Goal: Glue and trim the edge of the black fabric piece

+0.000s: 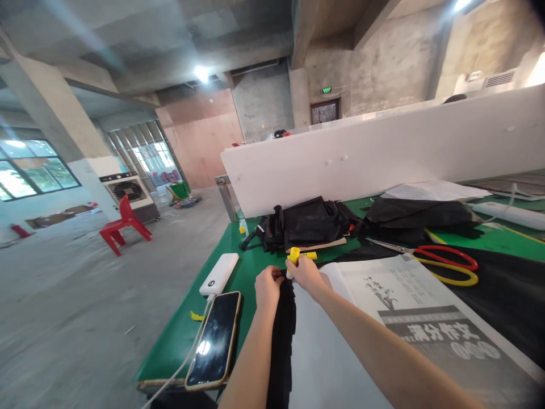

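My right hand (307, 274) is closed around a yellow and white glue stick (294, 255), its white end pointing down at the edge of a white sheet (323, 341). Close behind it lies a small yellow cylinder (312, 255), perhaps its cap. My left hand (268, 287) has thumb and fingers pinched at the far end of a black cloth strip (283, 335) with a jagged edge. This strip runs along the sheet's left side toward me. To the right is a printed book or paper (421, 318) with large Chinese characters, resting on black cloth (506, 284).
A phone (215, 341) and a white power bank (219, 275) joined by a cable lie on the green table (170, 341), left. Scissors (443, 264) with red and yellow handles lie right. Folded black fabric (315, 221) is heaped before a white partition (361, 153).
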`<state>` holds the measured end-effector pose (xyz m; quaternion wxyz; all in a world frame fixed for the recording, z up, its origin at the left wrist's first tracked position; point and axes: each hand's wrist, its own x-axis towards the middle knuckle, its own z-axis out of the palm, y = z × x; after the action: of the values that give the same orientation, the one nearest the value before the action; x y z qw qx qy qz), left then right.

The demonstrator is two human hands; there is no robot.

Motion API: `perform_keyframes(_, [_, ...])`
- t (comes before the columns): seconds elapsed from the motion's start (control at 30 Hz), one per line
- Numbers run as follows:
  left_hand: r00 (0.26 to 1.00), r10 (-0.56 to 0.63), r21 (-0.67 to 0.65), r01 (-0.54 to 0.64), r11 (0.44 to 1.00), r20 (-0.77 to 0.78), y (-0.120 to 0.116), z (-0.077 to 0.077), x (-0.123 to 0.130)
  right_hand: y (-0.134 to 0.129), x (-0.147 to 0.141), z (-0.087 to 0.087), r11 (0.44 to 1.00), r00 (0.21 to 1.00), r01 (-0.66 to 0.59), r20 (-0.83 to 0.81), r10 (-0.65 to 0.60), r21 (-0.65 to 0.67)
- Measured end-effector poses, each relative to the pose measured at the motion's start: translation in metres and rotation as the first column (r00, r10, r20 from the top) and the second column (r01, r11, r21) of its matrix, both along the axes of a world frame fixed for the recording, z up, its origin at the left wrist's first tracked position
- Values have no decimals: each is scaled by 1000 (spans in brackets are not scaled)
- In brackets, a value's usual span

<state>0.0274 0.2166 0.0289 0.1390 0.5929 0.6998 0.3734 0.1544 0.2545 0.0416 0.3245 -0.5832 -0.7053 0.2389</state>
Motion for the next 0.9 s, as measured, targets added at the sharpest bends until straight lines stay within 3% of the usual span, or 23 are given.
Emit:
perform_keyframes(0.23, [1000,12,-2,-12,1000,0,0,0,-1,6,0,-1,998,998,56,-21,-57,-19])
perform_keyframes(0.57, [1000,0,-8,-1,1000,-24,0,2,-2,-8,-8,0,998,990,-17,144,9,53])
perform_keyframes(0.9, [1000,3,-4,-3,1000,-2,-2,3,-1,-10,-8,7,998,991,-51,127,46,34])
